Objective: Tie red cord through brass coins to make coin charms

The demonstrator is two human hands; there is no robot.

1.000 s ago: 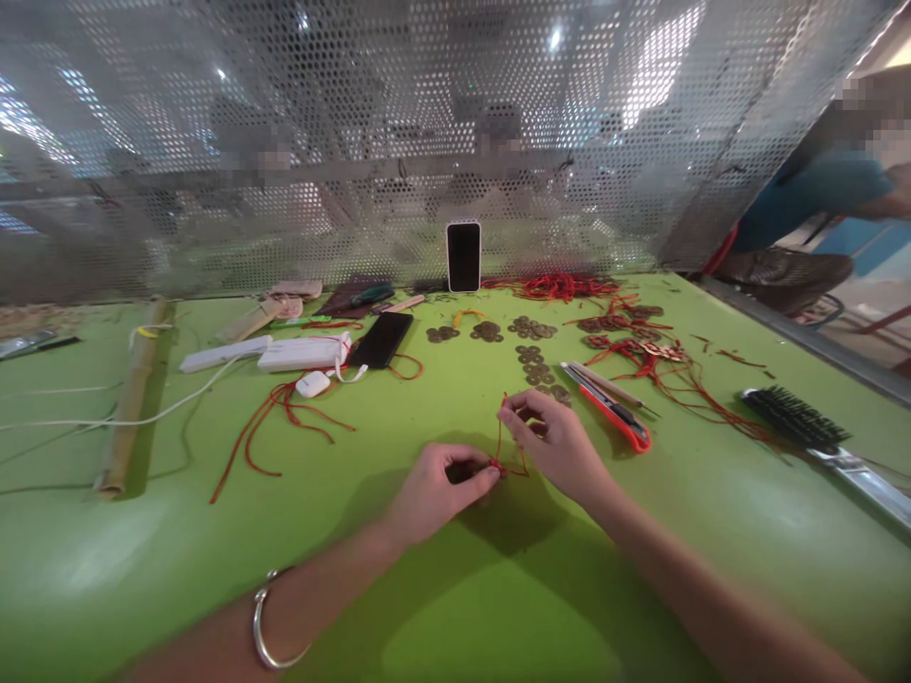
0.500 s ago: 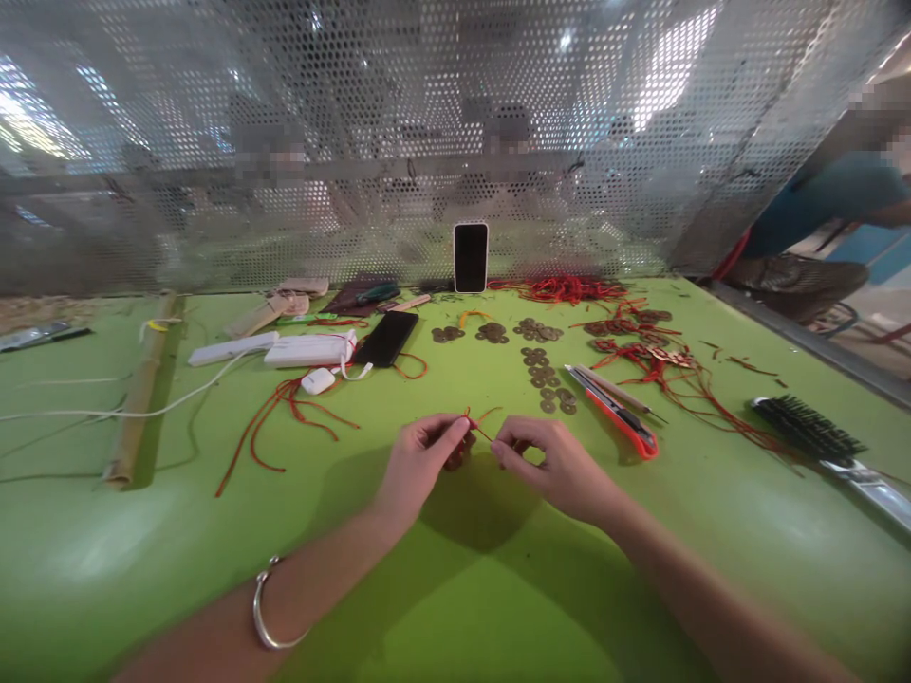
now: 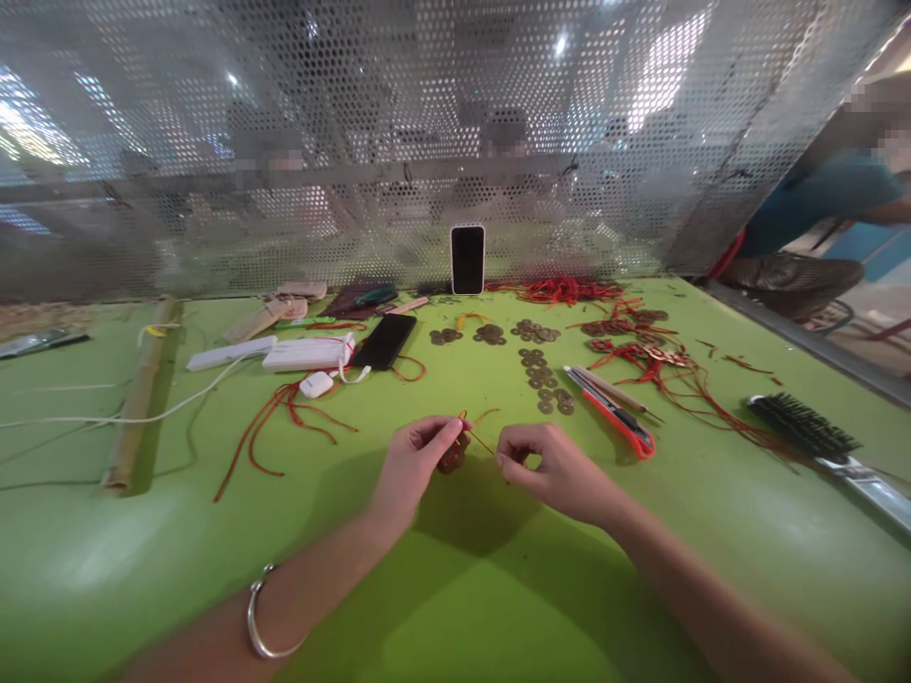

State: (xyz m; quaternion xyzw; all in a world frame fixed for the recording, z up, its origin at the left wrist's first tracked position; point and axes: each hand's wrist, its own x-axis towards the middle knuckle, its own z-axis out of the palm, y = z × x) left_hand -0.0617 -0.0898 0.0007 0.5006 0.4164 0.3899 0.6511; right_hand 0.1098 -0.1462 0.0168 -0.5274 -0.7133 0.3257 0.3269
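My left hand (image 3: pixel 419 462) pinches a red cord (image 3: pixel 482 441) between thumb and forefinger, and a small loop of it sticks up above the fingertips. Under those fingers hangs a dark reddish cluster (image 3: pixel 453 457) that looks like coins bound with cord, partly hidden by the hand. My right hand (image 3: pixel 545 465) is closed on the cord's other stretch, which runs taut and slanting between the two hands. A loose cord end pokes up behind them. Beyond the hands lie several round coins (image 3: pixel 545 379) with holes, in small groups on the green table (image 3: pixel 470 588).
Right of my hands are a red utility knife (image 3: pixel 618 417), a thin stick (image 3: pixel 619 391), tangled red cords (image 3: pixel 569 289) and a black-bristled brush (image 3: pixel 804 427). Leftward lie a black phone (image 3: pixel 386 341), a white power strip (image 3: pixel 306 352) and a bamboo piece (image 3: pixel 139 408). Another phone (image 3: pixel 468 259) stands against the perforated screen.
My right hand has drawn slightly right and down, lengthening the stretch of cord between the hands. The left hand keeps its pinch, with more of the dark cluster showing beneath.
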